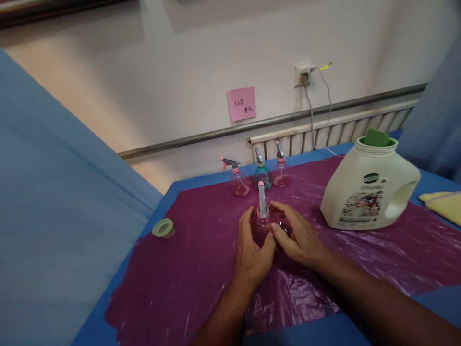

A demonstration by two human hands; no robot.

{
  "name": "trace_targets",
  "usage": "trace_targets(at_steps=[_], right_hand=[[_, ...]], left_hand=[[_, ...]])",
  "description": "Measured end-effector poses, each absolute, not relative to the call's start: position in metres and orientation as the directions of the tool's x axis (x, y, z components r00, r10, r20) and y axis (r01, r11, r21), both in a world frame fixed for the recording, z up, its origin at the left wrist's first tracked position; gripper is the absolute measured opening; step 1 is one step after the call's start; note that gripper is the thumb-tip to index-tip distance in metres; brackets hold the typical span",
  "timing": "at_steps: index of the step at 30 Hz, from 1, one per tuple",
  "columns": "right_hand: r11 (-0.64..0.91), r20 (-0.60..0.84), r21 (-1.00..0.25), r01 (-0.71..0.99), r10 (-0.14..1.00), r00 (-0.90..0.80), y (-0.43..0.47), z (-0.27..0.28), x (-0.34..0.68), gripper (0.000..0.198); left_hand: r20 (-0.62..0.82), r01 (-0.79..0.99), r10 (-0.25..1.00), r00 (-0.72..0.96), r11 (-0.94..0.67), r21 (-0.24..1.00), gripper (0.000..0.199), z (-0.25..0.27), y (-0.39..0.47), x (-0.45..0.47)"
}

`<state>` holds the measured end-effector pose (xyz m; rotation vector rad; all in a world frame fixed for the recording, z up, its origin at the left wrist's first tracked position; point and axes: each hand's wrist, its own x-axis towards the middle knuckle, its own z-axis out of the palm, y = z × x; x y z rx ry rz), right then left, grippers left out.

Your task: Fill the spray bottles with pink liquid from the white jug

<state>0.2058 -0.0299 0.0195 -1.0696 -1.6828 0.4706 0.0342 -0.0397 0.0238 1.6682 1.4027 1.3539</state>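
My left hand [252,252] and my right hand [298,236] are cupped around a clear spray bottle [263,212] with a pink collar and a grey spray head. Its upright body is mostly hidden behind my fingers and thumbs. Both hands are curled against its sides, left hand on the left and right hand on the right. Just behind it stand a clear-pink spray bottle [240,185], a teal spray bottle [262,177] and another pink-tinted spray bottle [281,174].
A large cream jug [360,178] with a green insert in its mouth stands at right. A small lidded cup [163,228] sits left on the purple plastic sheet [173,278]. A yellow cloth [444,204] lies far right. Behind are a radiator [338,127] and a wall socket [302,77].
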Motion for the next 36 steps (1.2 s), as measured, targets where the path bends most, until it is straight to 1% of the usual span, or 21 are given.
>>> trace_targets(at_steps=[3, 7, 10, 14, 19, 24, 31, 34, 36], right_hand=[[0.528, 0.581, -0.734, 0.427, 0.814, -0.009, -0.030, 0.022, 0.207, 0.048], [0.543, 0.617, -0.728, 0.418, 0.785, 0.055, -0.030, 0.026, 0.207, 0.039], [0.556, 0.630, -0.714, 0.424, 0.775, 0.045, -0.030, 0.028, 0.208, 0.036], [0.541, 0.600, -0.724, 0.428, 0.800, 0.004, -0.031, 0.029, 0.207, 0.037], [0.513, 0.551, -0.763, 0.393, 0.834, -0.019, -0.031, 0.032, 0.208, 0.041], [0.537, 0.573, -0.751, 0.385, 0.819, -0.026, -0.030, 0.032, 0.208, 0.044], [0.557, 0.597, -0.738, 0.382, 0.802, -0.016, -0.029, 0.027, 0.207, 0.041], [0.574, 0.615, -0.724, 0.382, 0.788, -0.018, -0.029, 0.026, 0.208, 0.042], [0.576, 0.622, -0.716, 0.394, 0.783, -0.015, -0.029, 0.026, 0.208, 0.042]], left_hand=[[0.367, 0.362, 0.928, -0.069, -0.320, 0.876, 0.070, 0.026, -0.040, 0.032], [0.435, 0.397, 0.897, -0.079, -0.372, 0.839, 0.057, 0.030, -0.039, 0.027], [0.463, 0.417, 0.885, -0.049, -0.403, 0.814, 0.047, 0.031, -0.037, 0.028], [0.431, 0.375, 0.902, -0.004, -0.398, 0.837, 0.040, 0.033, -0.035, 0.031], [0.385, 0.314, 0.923, 0.011, -0.369, 0.875, 0.038, 0.039, -0.034, 0.032], [0.367, 0.267, 0.928, 0.057, -0.369, 0.890, 0.040, 0.039, -0.036, 0.031], [0.395, 0.335, 0.916, 0.063, -0.392, 0.857, 0.040, 0.036, -0.038, 0.031], [0.393, 0.379, 0.919, 0.046, -0.380, 0.844, 0.040, 0.037, -0.039, 0.033], [0.383, 0.394, 0.923, 0.034, -0.365, 0.844, 0.043, 0.038, -0.040, 0.034]])
